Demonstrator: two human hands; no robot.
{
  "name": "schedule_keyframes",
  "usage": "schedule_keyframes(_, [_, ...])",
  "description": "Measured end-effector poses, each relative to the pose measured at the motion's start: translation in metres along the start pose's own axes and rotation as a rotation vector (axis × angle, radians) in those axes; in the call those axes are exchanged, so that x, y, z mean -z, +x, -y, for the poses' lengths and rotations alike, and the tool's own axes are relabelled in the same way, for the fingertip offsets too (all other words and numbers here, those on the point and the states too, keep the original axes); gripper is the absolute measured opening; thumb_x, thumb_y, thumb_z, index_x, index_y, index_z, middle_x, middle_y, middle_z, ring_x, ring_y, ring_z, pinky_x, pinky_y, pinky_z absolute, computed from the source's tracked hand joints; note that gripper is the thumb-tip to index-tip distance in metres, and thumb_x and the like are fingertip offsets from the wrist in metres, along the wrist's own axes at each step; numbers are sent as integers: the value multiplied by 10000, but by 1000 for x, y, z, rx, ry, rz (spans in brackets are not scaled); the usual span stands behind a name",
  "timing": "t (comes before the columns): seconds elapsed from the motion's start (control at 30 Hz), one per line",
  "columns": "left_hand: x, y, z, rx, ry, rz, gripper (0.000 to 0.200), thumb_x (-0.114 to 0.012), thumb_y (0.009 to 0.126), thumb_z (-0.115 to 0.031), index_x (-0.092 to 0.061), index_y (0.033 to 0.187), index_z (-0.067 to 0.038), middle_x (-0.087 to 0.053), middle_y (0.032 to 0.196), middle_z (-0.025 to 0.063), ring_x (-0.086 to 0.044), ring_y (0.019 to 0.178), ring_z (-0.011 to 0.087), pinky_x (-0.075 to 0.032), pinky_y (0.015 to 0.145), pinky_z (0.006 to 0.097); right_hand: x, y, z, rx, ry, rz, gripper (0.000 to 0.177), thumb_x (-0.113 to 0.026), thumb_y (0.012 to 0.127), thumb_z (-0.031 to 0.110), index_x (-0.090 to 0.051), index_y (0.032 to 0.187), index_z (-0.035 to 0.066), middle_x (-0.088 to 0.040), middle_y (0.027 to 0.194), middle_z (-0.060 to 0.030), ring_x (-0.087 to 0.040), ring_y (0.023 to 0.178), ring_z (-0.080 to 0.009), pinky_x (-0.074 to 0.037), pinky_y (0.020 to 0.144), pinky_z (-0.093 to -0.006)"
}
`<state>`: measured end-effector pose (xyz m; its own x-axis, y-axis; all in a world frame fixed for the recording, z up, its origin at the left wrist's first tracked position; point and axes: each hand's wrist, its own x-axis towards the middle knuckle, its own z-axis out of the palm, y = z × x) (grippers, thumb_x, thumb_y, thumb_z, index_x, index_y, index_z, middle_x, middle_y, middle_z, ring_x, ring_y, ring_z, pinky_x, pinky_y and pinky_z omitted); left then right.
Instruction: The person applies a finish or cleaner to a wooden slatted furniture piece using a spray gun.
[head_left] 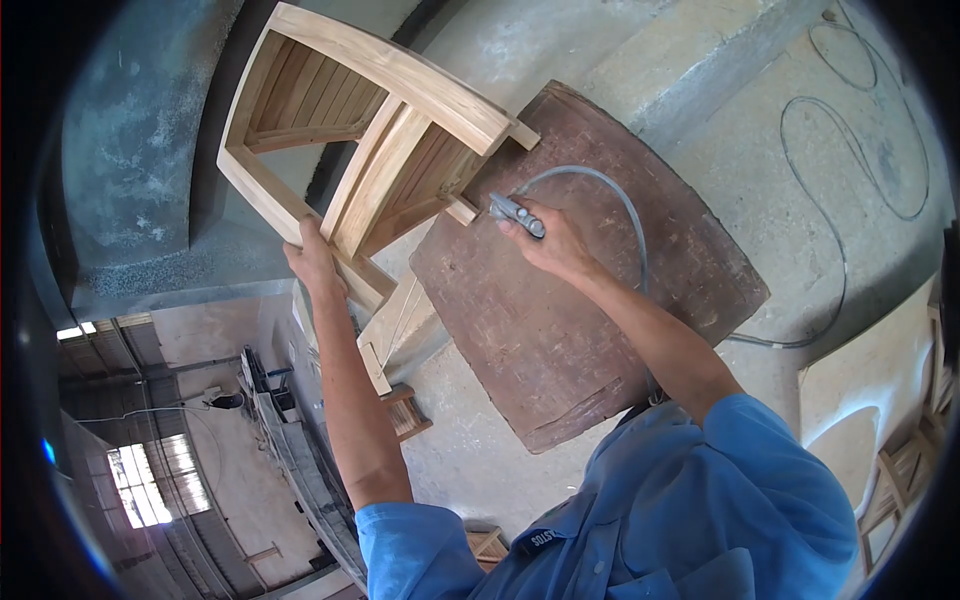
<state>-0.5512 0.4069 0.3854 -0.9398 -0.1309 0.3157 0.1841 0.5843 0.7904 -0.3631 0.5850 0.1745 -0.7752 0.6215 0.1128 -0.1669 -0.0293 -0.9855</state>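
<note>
Fingers of the right hand (555,240) are curled around a grey air tool (518,215), gripping it over the bench (600,290). From here I can't make out its handle, which the palm covers, nor whether the trigger is pressed. Its narrow end points left, toward a pale wooden frame (372,175).

The left hand (315,262) is closed around the frame's lower-left rail, with some fingers hidden behind the wood. This frame reaches over the bench's upper-left edge; I'd say two stubby feet meet the brown surface there, though actual contact is hard to judge. Its long axis slants from upper left to lower right, the curved end toward the blue-grey panel (140,150), the footed end toward the tool. Slatted panels sit inside, partly lost behind the rails.

A grey hose (632,208) arches up from the tool and drops behind the right forearm, where I lose it. Between that forearm and the bench's right corner stretches a broad span of scuffed brown, its edges chipped; left of the frame, room is tighter, with the panel close by.

Beyond the bench, a thin line (845,240) loops across the concrete floor (740,190). Down at the right, a pale board (850,380) is cut off by the lens's dark rim.
</note>
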Motion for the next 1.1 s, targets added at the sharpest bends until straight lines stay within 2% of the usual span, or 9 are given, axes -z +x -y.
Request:
schedule_keyframes(0.3, [0,-3,-5,-12,-24,22,631,-662,795,-392,-509,1186,79,-588,1096,193,-592,976,274,-473,866,386,41,13,4,-40,-61,-40,456,-679,889,424,-671,1206,96,-721,940,-175,-702,875,-351,-542,751,-418])
schedule_keyframes(0.37, [0,-2,-5,-6,-27,24,631,-662,794,-392,-510,1186,78,-588,1096,193,-591,977,275,-471,870,384,51,14,2,4,-155,-175,426,-669,901,404,-677,1201,102,-721,933,-183,-695,870,-360,-537,754,-423])
schedule_keyframes(0.6, [0,-10,-12,-21,8,15,579,-644,823,-357,-502,1158,93,-585,1067,190,-587,956,253,-469,849,372,79,5,-21,32,-482,-243,375,-647,909,399,-710,1148,117,-714,891,-186,-687,827,-357,-528,747,-408])
schedule_keyframes(0.7, [1,-10,-6,-36,-36,28,573,-638,829,-348,-498,1166,94,-580,1077,193,-585,960,251,-468,853,372,95,-11,-32,37,-374,-278,451,-670,895,437,-665,1208,113,-720,884,-166,-712,862,-330,-531,732,-398])
schedule_keyframes(0.77, [2,-13,-2,-60,-54,22,570,-637,832,-345,-495,1170,92,-583,1070,193,-588,954,252,-471,846,371,103,-12,-32,-133,-329,-249,440,-686,889,422,-674,1176,89,-691,783,-123,-698,764,-246,-525,711,-377])
schedule_keyframes(0.83, [4,-18,-1,-90,-77,13,568,-637,836,-342,-493,1174,91,-587,1063,193,-591,948,253,-475,839,370,120,2,-31,-42,-405,-230,428,-689,895,407,-677,1162,72,-669,746,-90,-661,719,-192,-518,680,-354])
schedule_keyframes(0.97, [8,-41,9,-122,-106,30,434,-633,870,-257,-497,1125,67,-585,956,149,-573,828,226,-486,758,380,154,40,19,114,-187,-153,370,-672,931,343,-686,1143,40,-626,694,7,-556,615,-53,-446,528,-241])
schedule_keyframes(1.07, [12,-55,26,-197,-91,5,388,-624,894,-237,-492,1103,63,-577,968,154,-563,867,218,-480,785,382,191,74,96,250,-286,-29,365,-652,947,326,-674,1179,45,-623,709,15,-558,610,-33,-375,450,-195])
schedule_keyframes(1.1, [13,-66,24,-201,-94,-12,397,-625,893,-233,-489,1118,64,-578,986,160,-561,891,220,-475,811,382,201,83,126,228,-294,30,361,-667,936,277,-667,1202,34,-627,761,20,-547,657,-43,-425,548,-211])
